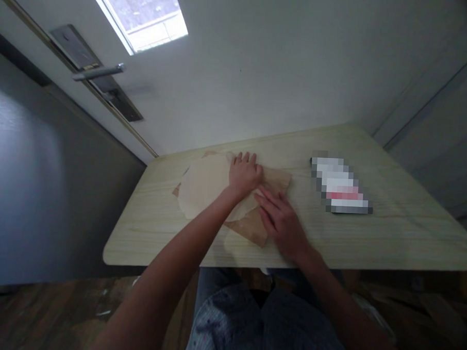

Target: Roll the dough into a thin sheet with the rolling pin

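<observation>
A rounded, cream-coloured sheet (pixel 202 186) lies flat on a brown piece of paper or card (pixel 254 232), whose corners stick out from under it. My left hand (pixel 246 174) presses down on the right part of the cream sheet, its fingers spread and pointing away from me. Close by, at the sheet's right edge, is my right hand (pixel 283 223). Its fingers point left and come together over the brown piece. Whatever they may hold is too small and blurred to make out.
Both pieces rest on a pale wood-grain tabletop (pixel 146 233). To the right lies a pixelated, phone-like object (pixel 339 185). A white door with a metal handle (pixel 98 72) and a small window (pixel 148 11) stands directly behind the table.
</observation>
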A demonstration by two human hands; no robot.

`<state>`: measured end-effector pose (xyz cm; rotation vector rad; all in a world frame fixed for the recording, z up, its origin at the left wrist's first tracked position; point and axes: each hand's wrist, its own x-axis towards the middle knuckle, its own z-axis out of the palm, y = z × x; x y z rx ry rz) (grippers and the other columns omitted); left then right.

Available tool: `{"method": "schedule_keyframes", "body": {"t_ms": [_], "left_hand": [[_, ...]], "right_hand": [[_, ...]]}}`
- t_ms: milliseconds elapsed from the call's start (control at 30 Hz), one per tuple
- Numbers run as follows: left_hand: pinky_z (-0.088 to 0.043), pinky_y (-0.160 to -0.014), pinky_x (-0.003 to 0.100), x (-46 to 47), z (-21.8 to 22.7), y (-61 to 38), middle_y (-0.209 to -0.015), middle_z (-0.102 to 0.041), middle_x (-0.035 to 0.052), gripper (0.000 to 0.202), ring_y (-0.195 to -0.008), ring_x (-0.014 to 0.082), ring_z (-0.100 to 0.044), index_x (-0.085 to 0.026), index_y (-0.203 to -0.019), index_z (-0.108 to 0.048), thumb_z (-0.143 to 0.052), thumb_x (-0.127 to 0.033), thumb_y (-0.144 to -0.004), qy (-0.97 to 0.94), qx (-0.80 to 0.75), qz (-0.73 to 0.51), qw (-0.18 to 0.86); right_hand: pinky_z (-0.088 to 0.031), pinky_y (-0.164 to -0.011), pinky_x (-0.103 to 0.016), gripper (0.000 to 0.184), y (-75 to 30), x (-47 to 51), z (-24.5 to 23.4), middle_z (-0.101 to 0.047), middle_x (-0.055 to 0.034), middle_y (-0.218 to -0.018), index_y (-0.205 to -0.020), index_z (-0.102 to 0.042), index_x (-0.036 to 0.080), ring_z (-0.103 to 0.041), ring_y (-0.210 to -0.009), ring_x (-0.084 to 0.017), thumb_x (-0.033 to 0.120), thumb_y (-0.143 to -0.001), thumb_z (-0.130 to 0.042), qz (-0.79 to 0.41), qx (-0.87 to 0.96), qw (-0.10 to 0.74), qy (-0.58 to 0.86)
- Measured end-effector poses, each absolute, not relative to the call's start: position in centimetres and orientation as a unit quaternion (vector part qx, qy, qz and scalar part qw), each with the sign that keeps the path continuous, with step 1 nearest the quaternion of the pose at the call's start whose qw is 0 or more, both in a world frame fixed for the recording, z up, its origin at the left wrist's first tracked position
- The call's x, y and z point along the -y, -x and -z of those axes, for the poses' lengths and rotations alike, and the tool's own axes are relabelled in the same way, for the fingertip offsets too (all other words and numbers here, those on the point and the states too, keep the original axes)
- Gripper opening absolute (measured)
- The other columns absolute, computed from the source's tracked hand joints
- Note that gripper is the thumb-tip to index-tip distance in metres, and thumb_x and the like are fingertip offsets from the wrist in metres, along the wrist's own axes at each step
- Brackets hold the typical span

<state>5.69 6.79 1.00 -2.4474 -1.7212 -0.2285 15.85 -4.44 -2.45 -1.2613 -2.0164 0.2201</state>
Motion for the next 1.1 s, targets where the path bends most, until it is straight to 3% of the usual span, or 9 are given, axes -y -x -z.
{"method": "schedule_keyframes", "body": {"t_ms": [200,400,800,1100], "left_hand": [[-0.021,-0.103,0.042,-4.7,-1.0,-2.1,-0.139,-0.028,0.0137,0.048,-0.129,0.0244,-0.02,-0.005,-0.13,-0.031,-0.022,-0.024,-0.087,0.802,0.591,0.047,0.073],[-0.02,-0.104,0.038,-4.6,-1.1,-1.4,-0.135,-0.031,0.0202,0.05,-0.129,0.0233,-0.021,0.003,-0.128,-0.028,-0.019,-0.024,-0.087,0.822,0.563,0.04,0.079],[-0.02,-0.103,0.042,-6.2,-0.6,-4.2,-0.131,-0.042,0.0078,0.043,-0.127,0.0232,-0.025,-0.013,-0.126,-0.04,-0.027,-0.024,-0.086,0.818,0.565,0.097,0.053],[-0.015,-0.103,0.046,-7.3,-1.0,-6.0,-0.123,-0.051,0.0059,0.041,-0.122,0.0231,-0.034,-0.018,-0.122,-0.045,-0.029,-0.027,-0.085,0.828,0.551,0.098,0.025]], "right_hand": [[-0.023,-0.102,-0.045,0.035,-15.6,5.0,2.1,-0.044,-0.0062,-0.13,-0.112,-0.055,0.015,-0.035,-0.122,-0.018,0.013,-0.082,-0.035,-0.066,0.842,0.327,0.423],[-0.024,-0.101,-0.047,0.036,-15.7,5.1,2.1,-0.043,-0.0049,-0.131,-0.113,-0.054,0.017,-0.033,-0.123,-0.018,0.013,-0.082,-0.035,-0.066,0.851,0.322,0.409],[-0.031,-0.1,-0.042,0.037,-15.9,4.8,2.6,-0.041,-0.0125,-0.131,-0.112,-0.053,0.011,-0.034,-0.122,-0.019,0.009,-0.08,-0.034,-0.077,0.803,0.356,0.471],[-0.033,-0.098,-0.044,0.04,-16.1,4.8,2.6,-0.042,-0.0089,-0.13,-0.117,-0.05,0.018,-0.039,-0.119,-0.02,0.011,-0.082,-0.034,-0.102,0.753,0.409,0.506]]}}
